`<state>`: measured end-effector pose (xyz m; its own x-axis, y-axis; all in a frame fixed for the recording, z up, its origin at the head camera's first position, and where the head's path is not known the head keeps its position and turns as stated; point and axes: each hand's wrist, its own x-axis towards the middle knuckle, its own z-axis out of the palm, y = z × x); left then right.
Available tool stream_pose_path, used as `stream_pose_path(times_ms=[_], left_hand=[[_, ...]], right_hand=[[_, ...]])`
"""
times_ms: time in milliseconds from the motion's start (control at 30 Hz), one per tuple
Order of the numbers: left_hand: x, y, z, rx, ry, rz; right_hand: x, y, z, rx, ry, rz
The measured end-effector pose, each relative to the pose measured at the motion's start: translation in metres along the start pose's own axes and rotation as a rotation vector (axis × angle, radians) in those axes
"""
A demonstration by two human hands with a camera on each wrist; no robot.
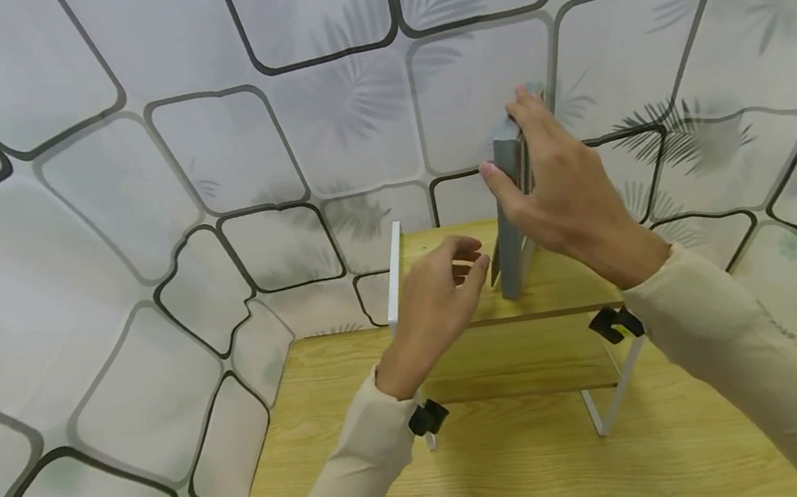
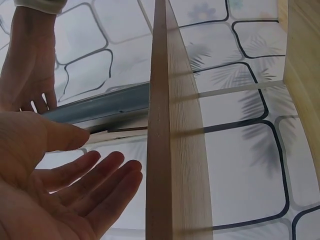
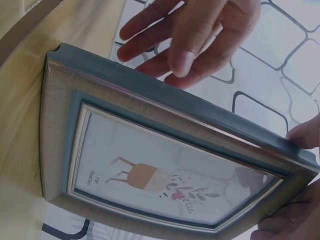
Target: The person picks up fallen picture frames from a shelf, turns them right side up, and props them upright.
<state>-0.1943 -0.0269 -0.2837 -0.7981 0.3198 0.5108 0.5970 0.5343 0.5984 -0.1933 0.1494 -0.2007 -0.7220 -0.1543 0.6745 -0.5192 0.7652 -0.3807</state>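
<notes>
A picture frame with a blue-grey edge stands upright on the upper board of a small wooden shelf. My right hand grips its upper part, thumb on the near edge and fingers over the top. A drawing with an orange shape and leaves shows behind its front in the right wrist view. My left hand hovers just left of the frame, fingers loosely bent and holding nothing. A thin flap sticks out from the frame's back, between it and that hand.
The shelf has a lower board and white metal legs, and stands on a wooden table. Patterned fabric hangs behind and at the sides. Black devices are strapped at both wrists.
</notes>
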Motion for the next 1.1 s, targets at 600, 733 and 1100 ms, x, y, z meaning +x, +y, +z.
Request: stream_pose_path(times_ms=[600, 733, 1100], left_hand=[[0.001, 0.0, 0.007, 0.037, -0.108, 0.029], [0.002, 0.001, 0.008, 0.053, -0.111, 0.041], [0.006, 0.003, 0.012, 0.101, -0.108, 0.065]], right_hand=[[0.003, 0.018, -0.009, 0.078, -0.041, -0.097], [0.004, 0.022, -0.011, 0.106, -0.049, -0.123], [0.008, 0.03, -0.013, 0.151, -0.093, -0.161]])
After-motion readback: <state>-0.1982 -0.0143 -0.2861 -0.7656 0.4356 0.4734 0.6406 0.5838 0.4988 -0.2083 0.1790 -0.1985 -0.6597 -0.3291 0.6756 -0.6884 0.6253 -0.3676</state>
